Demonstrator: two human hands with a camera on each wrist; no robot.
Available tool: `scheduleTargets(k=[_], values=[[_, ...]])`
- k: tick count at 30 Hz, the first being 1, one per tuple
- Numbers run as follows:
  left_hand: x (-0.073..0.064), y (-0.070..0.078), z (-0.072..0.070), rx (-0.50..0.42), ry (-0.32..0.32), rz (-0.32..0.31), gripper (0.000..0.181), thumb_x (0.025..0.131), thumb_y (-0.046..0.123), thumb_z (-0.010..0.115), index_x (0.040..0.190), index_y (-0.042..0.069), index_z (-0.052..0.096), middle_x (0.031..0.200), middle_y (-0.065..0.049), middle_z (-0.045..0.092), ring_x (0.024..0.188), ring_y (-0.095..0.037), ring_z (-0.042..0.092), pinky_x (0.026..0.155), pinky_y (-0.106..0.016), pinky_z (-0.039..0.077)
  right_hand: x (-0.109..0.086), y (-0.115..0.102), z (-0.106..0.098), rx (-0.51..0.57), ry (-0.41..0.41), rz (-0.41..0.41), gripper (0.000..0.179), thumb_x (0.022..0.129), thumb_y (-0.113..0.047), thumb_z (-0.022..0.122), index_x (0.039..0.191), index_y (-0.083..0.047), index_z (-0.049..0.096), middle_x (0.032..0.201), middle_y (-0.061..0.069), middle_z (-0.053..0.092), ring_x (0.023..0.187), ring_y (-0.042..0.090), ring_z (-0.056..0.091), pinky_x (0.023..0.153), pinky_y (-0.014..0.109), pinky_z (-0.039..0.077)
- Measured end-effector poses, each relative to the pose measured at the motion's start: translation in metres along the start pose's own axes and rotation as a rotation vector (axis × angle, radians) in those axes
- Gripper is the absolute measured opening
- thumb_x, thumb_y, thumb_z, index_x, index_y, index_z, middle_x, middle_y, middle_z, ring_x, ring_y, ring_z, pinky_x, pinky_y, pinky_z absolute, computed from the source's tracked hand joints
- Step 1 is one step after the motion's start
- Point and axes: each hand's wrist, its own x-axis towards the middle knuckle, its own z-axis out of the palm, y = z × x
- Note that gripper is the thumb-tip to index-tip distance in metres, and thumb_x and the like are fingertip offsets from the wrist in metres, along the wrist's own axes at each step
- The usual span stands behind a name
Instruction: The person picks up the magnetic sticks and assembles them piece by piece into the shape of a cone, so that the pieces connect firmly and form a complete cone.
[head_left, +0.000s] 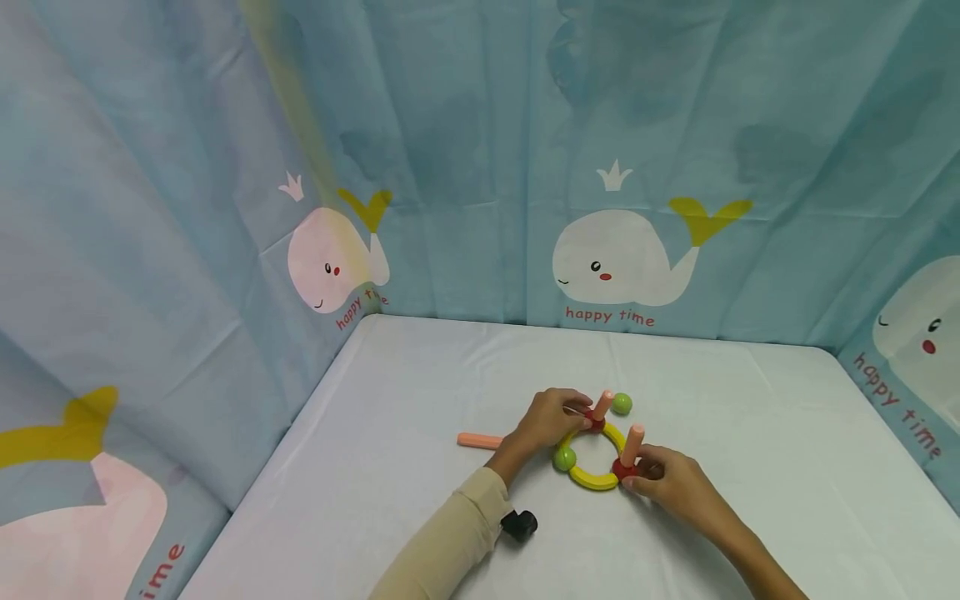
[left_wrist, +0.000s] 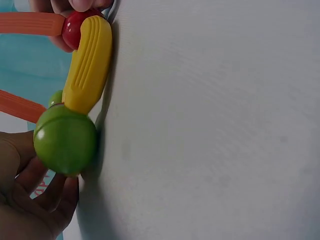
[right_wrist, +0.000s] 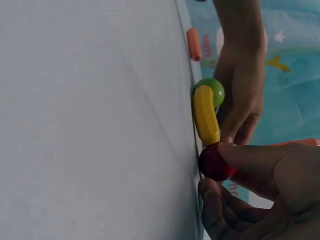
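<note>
A ring of yellow curved pieces lies on the white table, joined by two red balls and a green ball. An orange stick rises from the near red ball, and another orange stick stands on the far red ball. My left hand grips that far ball between thumb and fingers; in the left wrist view the green ball covers this contact. With thumb and fingers, my right hand pinches the near red ball.
Just beyond the ring sits a separate green ball. A loose orange stick lies left of my left wrist. Something black shows beside the left sleeve. A blue curtain printed with whales borders the table.
</note>
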Motion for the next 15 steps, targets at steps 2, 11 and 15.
scheduleTargets(k=[2,11,15], values=[[0.003,0.001,0.001,0.013,-0.022,0.010,0.032,0.097,0.015,0.078,0.129,0.011,0.075,0.114,0.003,0.080,0.108,-0.011,0.073,0.099,-0.027,0.056,-0.001,-0.001,0.002,0.008,-0.007,-0.005,0.052,0.086,-0.021,0.089,0.129,0.003,0.071,0.094,0.000,0.075,0.084,0.014,0.065,0.068,0.027,0.053],[0.008,0.008,0.007,0.074,-0.104,0.038,0.039,0.100,0.013,0.075,0.138,0.020,0.072,0.119,0.006,0.079,0.114,-0.009,0.072,0.106,-0.028,0.052,-0.004,-0.005,0.011,0.059,-0.031,-0.056,0.043,0.085,-0.019,0.089,0.121,0.000,0.075,0.089,-0.002,0.075,0.083,0.013,0.067,0.067,0.025,0.053],[0.004,0.009,0.005,0.057,-0.074,0.034,0.038,0.101,0.015,0.074,0.139,0.019,0.071,0.122,0.003,0.078,0.120,-0.014,0.071,0.105,-0.030,0.053,-0.003,-0.007,0.013,0.054,-0.032,-0.080,0.041,0.086,-0.018,0.088,0.119,0.002,0.075,0.089,-0.003,0.075,0.082,0.012,0.066,0.067,0.024,0.053]])
